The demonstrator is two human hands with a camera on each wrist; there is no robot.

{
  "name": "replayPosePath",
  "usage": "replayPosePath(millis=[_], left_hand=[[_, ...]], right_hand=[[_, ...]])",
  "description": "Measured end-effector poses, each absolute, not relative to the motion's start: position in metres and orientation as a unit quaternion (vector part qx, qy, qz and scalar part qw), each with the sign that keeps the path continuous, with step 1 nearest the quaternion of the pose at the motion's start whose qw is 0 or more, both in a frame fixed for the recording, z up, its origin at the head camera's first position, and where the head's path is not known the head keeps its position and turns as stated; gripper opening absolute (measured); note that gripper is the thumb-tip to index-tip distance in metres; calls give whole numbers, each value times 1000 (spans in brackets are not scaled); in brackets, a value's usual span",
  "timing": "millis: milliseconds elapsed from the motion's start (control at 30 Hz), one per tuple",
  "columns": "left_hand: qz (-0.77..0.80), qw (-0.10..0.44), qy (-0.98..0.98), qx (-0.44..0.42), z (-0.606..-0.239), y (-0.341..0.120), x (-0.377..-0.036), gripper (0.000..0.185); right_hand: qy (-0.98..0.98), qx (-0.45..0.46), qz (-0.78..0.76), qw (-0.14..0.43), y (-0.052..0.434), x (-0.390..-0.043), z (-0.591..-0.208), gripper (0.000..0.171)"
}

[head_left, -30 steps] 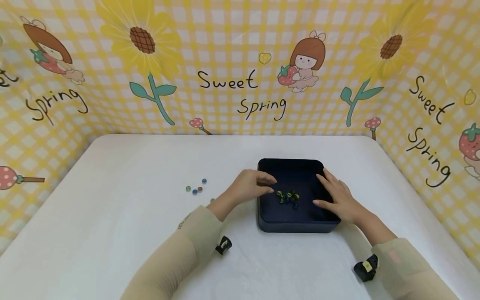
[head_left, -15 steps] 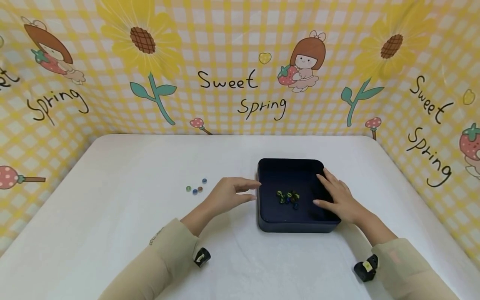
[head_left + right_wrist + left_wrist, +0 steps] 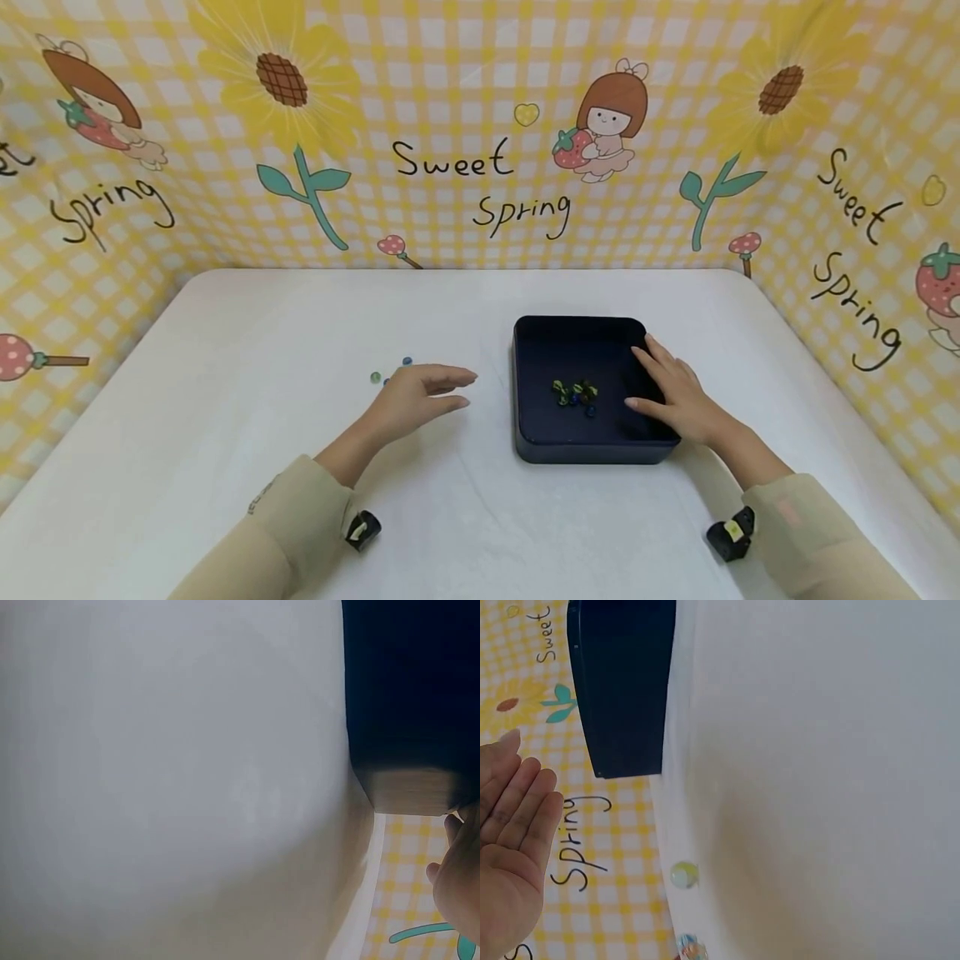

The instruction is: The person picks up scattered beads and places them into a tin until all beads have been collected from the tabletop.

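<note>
My left hand (image 3: pixel 408 402) hovers over the table left of a dark blue square box (image 3: pixel 596 454), fingers extended and holding nothing. In the left wrist view its palm (image 3: pixel 510 877) shows bare. Several glass marbles (image 3: pixel 576 393) in yellow-green and blue lie clustered on the box floor. My right hand (image 3: pixel 678 400) rests on the box's right rim, thumb and fingers spread over the edge. Beyond the left hand, a green marble (image 3: pixel 376 377) and a blue marble (image 3: pixel 407 361) lie on the table; another blue one is mostly hidden by that hand.
A white cloth covers the table (image 3: pixel 247 333). Yellow checked fabric (image 3: pixel 450 75) with printed flowers and lettering stands along the back and both sides. A small black device (image 3: pixel 363 530) sits at the left cuff, and another black device (image 3: pixel 731 535) at the right cuff.
My left hand has moved left from above the box, past its left edge, to near the loose marbles, covering some of them. The right hand and the box stay in place.
</note>
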State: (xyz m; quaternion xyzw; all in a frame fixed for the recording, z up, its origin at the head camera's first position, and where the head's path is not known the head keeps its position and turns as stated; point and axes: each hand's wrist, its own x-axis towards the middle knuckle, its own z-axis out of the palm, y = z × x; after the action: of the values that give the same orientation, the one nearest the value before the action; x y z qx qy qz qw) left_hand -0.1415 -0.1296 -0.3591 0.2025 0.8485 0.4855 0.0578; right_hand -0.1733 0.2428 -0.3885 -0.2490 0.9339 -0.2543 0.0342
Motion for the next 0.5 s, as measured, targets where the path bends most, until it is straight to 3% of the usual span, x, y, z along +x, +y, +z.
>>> replayPosePath(millis=[500], left_hand=[[473,34,865,163,-366,-168,-138,32]], right_hand=[[933,-252,-255,30,243,-174,-388,74]])
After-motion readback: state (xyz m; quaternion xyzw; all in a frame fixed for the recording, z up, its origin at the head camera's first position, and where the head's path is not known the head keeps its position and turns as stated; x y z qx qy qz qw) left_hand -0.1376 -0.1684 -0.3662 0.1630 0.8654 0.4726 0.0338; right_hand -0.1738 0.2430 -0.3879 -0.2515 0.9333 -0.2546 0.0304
